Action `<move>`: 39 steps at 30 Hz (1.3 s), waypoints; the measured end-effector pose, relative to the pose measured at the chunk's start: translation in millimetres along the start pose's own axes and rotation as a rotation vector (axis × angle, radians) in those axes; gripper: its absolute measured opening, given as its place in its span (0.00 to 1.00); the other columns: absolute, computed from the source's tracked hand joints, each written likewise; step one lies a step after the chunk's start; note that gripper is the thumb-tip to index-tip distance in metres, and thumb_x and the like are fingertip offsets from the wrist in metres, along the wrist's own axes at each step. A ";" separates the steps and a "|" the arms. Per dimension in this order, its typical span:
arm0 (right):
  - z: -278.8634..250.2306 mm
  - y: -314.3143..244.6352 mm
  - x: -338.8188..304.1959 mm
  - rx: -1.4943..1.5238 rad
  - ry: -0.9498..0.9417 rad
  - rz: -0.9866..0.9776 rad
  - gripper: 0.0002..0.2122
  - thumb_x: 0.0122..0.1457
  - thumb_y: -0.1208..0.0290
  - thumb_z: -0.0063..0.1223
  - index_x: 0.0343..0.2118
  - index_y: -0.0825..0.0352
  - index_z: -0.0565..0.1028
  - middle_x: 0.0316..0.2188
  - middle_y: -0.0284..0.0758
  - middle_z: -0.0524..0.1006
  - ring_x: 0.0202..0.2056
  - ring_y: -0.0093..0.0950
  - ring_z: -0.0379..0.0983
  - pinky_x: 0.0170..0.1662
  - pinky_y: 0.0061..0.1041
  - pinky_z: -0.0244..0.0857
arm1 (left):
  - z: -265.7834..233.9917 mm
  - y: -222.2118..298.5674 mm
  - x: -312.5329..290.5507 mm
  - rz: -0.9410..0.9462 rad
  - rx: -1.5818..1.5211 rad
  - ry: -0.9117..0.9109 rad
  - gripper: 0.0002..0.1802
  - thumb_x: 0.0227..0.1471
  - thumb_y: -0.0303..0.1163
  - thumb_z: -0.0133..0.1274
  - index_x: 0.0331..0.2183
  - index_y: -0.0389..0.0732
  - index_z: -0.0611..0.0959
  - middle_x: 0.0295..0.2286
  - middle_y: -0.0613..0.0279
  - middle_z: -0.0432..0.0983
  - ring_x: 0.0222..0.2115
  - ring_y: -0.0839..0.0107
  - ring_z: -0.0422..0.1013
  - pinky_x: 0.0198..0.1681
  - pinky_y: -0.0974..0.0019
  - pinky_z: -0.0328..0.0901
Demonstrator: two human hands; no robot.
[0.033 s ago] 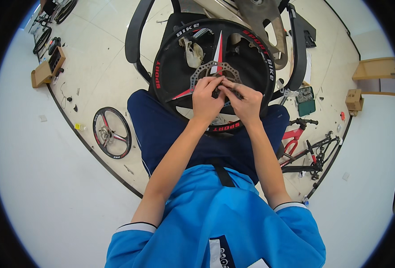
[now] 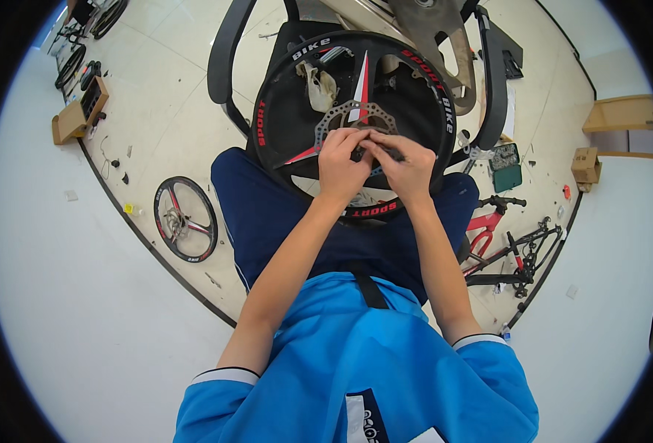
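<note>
A black three-spoke bicycle wheel (image 2: 261, 148) with red and white markings lies flat across my thighs and the chair before me. At its centre sits a silver disc brake rotor (image 2: 325, 118) with a wavy, perforated edge. Over the near part of the rotor, my left hand (image 2: 343, 164) and my right hand (image 2: 409, 168) meet with their fingertips together. Both are closed in a pinch. Small dark parts show between and beneath the fingers, too hidden to name. The hub lies mostly behind my hands.
Around the wheel stands a black chair with armrests (image 2: 223, 66); a greyish metal piece (image 2: 444, 55) is at its far right. A smaller wheel (image 2: 162, 229) leans at the left. Right of me are a green case (image 2: 506, 177), a red and black bike frame (image 2: 492, 258) and a cardboard box (image 2: 585, 166).
</note>
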State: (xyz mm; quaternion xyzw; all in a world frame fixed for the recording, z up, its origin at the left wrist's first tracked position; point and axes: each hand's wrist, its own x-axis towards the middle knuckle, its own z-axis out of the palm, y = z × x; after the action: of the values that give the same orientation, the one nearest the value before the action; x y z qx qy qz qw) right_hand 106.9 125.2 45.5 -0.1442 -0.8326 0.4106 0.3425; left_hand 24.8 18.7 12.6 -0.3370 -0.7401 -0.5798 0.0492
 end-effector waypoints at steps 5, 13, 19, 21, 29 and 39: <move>6.1 -5.5 6.5 0.073 0.043 -0.004 0.10 0.48 0.80 0.70 0.35 0.71 0.83 0.33 0.37 0.85 0.30 0.28 0.81 0.38 0.23 0.75 | 0.0 -9.2 -2.0 0.045 0.033 -0.015 0.16 0.42 0.19 0.62 0.39 0.37 0.88 0.37 0.58 0.81 0.39 0.56 0.75 0.43 0.58 0.70; -2.4 -3.3 -4.8 0.094 -0.058 0.086 0.13 0.55 0.81 0.63 0.44 0.69 0.84 0.39 0.41 0.86 0.40 0.31 0.85 0.43 0.25 0.76 | 5.3 -2.5 -1.9 0.042 0.064 -0.009 0.18 0.48 0.20 0.61 0.43 0.39 0.88 0.39 0.58 0.80 0.40 0.57 0.74 0.43 0.60 0.70; 3.3 0.7 1.8 -0.017 0.019 0.152 0.13 0.49 0.78 0.70 0.40 0.69 0.85 0.36 0.39 0.86 0.36 0.26 0.84 0.40 0.22 0.75 | 6.1 -5.1 -1.9 -0.029 -0.052 0.042 0.18 0.40 0.18 0.64 0.38 0.38 0.89 0.36 0.57 0.83 0.39 0.60 0.77 0.41 0.62 0.72; 2.5 -11.2 4.9 0.016 0.011 0.098 0.12 0.52 0.78 0.68 0.41 0.69 0.84 0.38 0.40 0.86 0.39 0.27 0.84 0.43 0.23 0.75 | 5.9 -6.6 -0.2 -0.030 -0.049 0.025 0.15 0.42 0.19 0.63 0.37 0.37 0.89 0.36 0.57 0.84 0.39 0.57 0.77 0.42 0.60 0.71; -2.6 -11.5 -0.7 0.125 0.021 0.108 0.09 0.54 0.81 0.65 0.39 0.71 0.85 0.35 0.39 0.86 0.37 0.28 0.85 0.42 0.23 0.75 | 4.3 9.4 3.0 -0.012 -0.003 -0.004 0.14 0.44 0.19 0.61 0.37 0.37 0.88 0.34 0.61 0.82 0.40 0.56 0.74 0.44 0.58 0.69; 6.2 -22.7 4.0 0.148 0.038 0.099 0.10 0.58 0.82 0.61 0.43 0.72 0.83 0.41 0.41 0.85 0.42 0.29 0.84 0.47 0.24 0.75 | 6.4 -0.4 2.9 0.019 0.019 0.070 0.08 0.46 0.20 0.60 0.33 0.36 0.87 0.29 0.56 0.83 0.35 0.57 0.77 0.40 0.58 0.70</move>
State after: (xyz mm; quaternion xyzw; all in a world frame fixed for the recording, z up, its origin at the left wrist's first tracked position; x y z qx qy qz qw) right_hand 100.7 109.6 62.4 -0.1674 -0.7852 0.4847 0.3473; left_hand 24.4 25.6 11.5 -0.3230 -0.7404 -0.5835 0.0837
